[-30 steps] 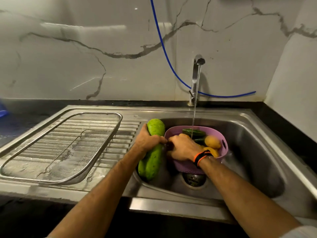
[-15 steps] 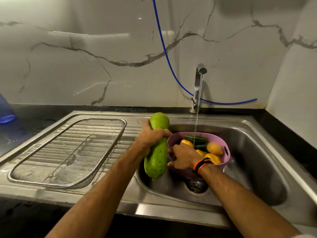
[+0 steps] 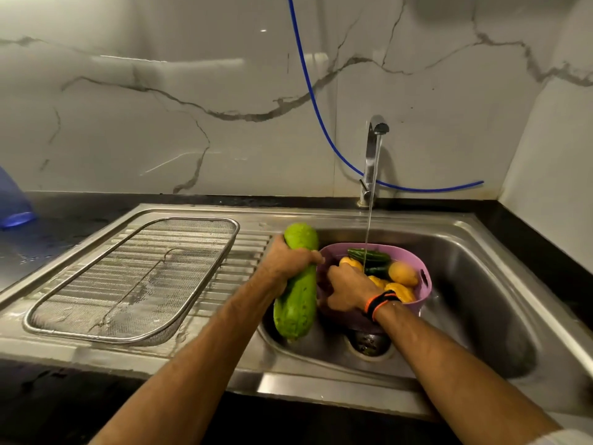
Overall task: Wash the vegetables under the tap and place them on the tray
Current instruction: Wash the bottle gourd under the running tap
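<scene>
Left hand [image 3: 285, 264] wraps its fingers round the gourd [image 3: 296, 284], left of the basket [image 3: 414, 303]; right hand [image 3: 348, 285] curls inside the basket, its grasp hidden.

Brushed stainless-steel sink [image 3: 481, 261] with ribbed drainboard; fine wire-mesh rectangular metal tray [image 3: 134, 277], wet. Matt purple plastic basket [image 3: 420, 297]; glossy veined white marble wall [image 3: 192, 107].
</scene>
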The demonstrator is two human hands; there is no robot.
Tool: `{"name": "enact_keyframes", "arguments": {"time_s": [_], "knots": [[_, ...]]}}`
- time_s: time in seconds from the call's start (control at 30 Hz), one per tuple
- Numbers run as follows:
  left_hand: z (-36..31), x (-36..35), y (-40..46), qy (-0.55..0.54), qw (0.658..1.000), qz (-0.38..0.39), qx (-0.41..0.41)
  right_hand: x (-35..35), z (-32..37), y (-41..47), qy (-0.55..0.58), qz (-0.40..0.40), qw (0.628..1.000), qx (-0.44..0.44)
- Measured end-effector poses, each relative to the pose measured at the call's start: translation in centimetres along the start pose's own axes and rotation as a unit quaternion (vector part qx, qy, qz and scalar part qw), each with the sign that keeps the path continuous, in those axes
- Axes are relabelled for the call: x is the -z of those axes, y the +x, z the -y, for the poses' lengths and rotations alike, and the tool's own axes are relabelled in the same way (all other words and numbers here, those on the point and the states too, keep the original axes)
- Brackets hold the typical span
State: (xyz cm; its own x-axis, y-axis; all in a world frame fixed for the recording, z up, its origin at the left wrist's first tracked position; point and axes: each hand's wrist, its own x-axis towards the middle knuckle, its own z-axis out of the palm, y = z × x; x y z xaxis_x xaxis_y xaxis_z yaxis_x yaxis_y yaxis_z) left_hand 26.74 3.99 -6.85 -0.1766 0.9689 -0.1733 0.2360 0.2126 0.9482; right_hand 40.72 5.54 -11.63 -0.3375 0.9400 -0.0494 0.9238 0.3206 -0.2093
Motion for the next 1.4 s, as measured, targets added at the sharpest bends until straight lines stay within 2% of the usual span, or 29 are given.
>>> {"name": "enact_keyframes", "arguments": {"time_s": [0.07, 0.2, 0.33, 0.53, 0.73, 0.83, 1.03, 1.4], "knots": [[1.1, -0.4, 0.0, -0.001, 1.000, 0.007, 0.023, 0.1, 0.0, 0.0, -0.008, 0.000, 1.000, -0.013], [-0.2, 0.6, 0.1, -0.011, 1.000, 0.014, 0.009, 0.0, 0.0, 0.2, 0.002, -0.002, 1.000, -0.018], [-3.0, 3.9, 0.1, -0.005, 1.000, -0.004, -0.014, 1.5, 0.8, 0.5, 0.052, -0.055, 0.997, -0.001], [-6.0, 10.8, -1.2, 0.042, 0.998, -0.041, -0.024, 5.4, 6.3, 1.1, 0.183, -0.140, 0.971, 0.057], [-4.9, 16.5, -2.6, 0.108, 0.990, -0.093, -0.005, 5.7, 13.4, 1.2, 0.188, -0.157, 0.956, 0.160], [-3.3, 18.1, -2.9, 0.137, 0.985, -0.107, 0.006, 4.9, 15.1, 1.1, 0.157, -0.149, 0.961, 0.174], [-0.4, 18.1, -2.1, 0.160, 0.979, -0.123, 0.035, 3.5, 15.3, 1.4, 0.172, -0.140, 0.964, 0.146], [0.5, 16.4, -2.1, 0.235, 0.967, -0.088, 0.039, 2.2, 14.7, 1.8, 0.230, -0.142, 0.950, 0.156]]}}
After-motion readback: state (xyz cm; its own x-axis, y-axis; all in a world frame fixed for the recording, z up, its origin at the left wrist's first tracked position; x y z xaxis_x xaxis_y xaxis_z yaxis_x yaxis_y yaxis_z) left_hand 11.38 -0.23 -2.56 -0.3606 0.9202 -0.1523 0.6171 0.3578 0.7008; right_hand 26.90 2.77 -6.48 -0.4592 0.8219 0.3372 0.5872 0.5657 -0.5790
